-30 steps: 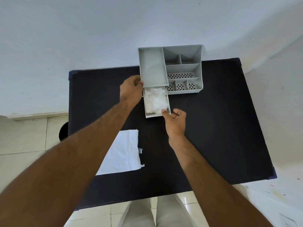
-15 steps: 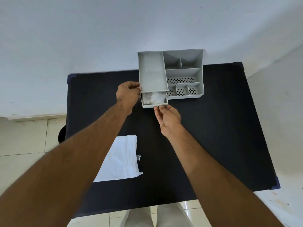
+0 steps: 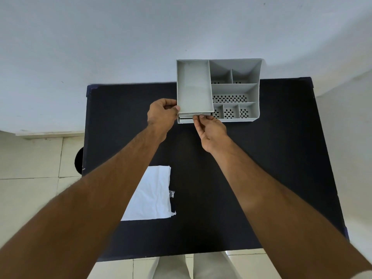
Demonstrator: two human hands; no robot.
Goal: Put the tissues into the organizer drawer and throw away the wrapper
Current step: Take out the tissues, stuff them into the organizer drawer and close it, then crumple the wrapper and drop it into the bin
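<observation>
Sliding nearly home under the grey organizer (image 3: 218,90), the drawer (image 3: 186,119) now shows only a thin strip of its front; a second ago stood well out with the white tissues plain inside, half a second ago half shut. Tissues no longer in sight, judged to lie within the drawer beneath the long left compartment. Pinching the drawer's front lip between thumb and fingertips, the right hand (image 3: 211,127), pressing it inward. Curled closed against the organizer's near left corner, the left hand (image 3: 162,115), thumb on the edge, bracing the body so it does not skid back on the dark table (image 3: 261,178). Means the first half of the task all but finished: one last push to seat the drawer flush. Left to do: the flat white wrapper (image 3: 150,196), lying well apart near the table's front left, partly hidden by the left forearm, untouched. Dark round shape (image 3: 79,161) on the floor beyond the table's left edge, possibly a bin; cannot tell.
</observation>
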